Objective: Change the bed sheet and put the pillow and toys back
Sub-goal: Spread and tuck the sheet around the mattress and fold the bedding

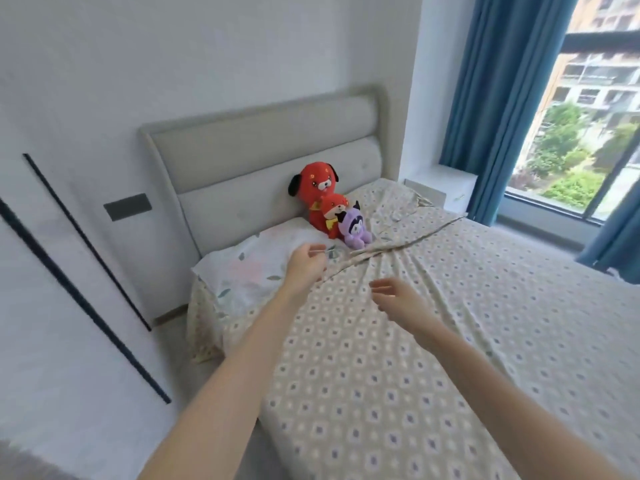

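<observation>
My left hand (306, 268) curls its fingers (313, 250) at the pillow (242, 271) in the head corner of the bed (263, 157), grip unclear, and my right hand (394, 299) hovers spread and empty, so I'd flatten the sheet (415, 358) ridge beside the toys (332, 209) outward.

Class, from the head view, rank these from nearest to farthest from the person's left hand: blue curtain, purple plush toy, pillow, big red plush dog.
1. pillow, directly beside the left hand.
2. purple plush toy, just beyond, to the right.
3. big red plush dog, against the headboard.
4. blue curtain, far right.
</observation>
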Available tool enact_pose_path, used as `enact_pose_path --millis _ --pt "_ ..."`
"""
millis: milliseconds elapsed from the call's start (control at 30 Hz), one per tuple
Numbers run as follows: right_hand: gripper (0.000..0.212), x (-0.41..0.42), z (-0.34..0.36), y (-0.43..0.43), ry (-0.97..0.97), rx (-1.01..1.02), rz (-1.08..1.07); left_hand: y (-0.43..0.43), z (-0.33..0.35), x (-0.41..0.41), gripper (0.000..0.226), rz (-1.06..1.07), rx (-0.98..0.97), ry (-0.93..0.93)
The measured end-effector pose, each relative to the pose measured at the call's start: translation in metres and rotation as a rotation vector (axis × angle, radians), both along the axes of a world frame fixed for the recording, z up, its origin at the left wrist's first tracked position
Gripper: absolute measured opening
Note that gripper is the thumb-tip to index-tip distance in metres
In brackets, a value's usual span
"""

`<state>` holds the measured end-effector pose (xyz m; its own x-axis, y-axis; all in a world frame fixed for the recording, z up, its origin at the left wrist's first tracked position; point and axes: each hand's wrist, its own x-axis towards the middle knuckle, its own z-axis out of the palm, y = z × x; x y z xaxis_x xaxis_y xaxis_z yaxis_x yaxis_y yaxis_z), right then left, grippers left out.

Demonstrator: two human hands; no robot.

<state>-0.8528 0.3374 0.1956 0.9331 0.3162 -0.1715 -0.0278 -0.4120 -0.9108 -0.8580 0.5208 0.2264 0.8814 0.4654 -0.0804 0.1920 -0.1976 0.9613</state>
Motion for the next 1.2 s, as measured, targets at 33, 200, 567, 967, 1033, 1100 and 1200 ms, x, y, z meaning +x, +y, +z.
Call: enact_pose_path --millis 33,200,567,967,1033,1100,1200 --pt "0.024 0.028 0.001 0.022 0.007 0.002 -0.005 0.021 0.0 0.031 0.023 -0.007 -0.011 0.011" --pt "0.024 0.104 0.003 0.073 0.029 0.006 -0.057 0.079 -0.007 0.112 0.026 -0.013 -0.024 0.068" --pt "0.027 0.188 -0.041 0.12 0.106 -0.015 -0.052 0.163 -0.077 0.169 0.026 -0.044 0.114 0.219" --pt "0.03 0.247 -0.136 0.191 0.334 -0.093 -0.226 0.259 -0.179 0.257 0.02 -0.23 0.135 0.437" --pt "0.031 0.26 -0.145 0.21 0.37 -0.111 -0.301 0.278 -0.18 0.283 0.023 -0.308 0.138 0.464" --pt "0.031 0.272 -0.154 0.229 0.41 -0.131 -0.378 0.299 -0.178 0.307 0.023 -0.374 0.15 0.481" --pt "0.034 0.286 -0.162 0.259 0.495 -0.136 -0.461 0.328 -0.174 0.341 0.024 -0.468 0.197 0.485"
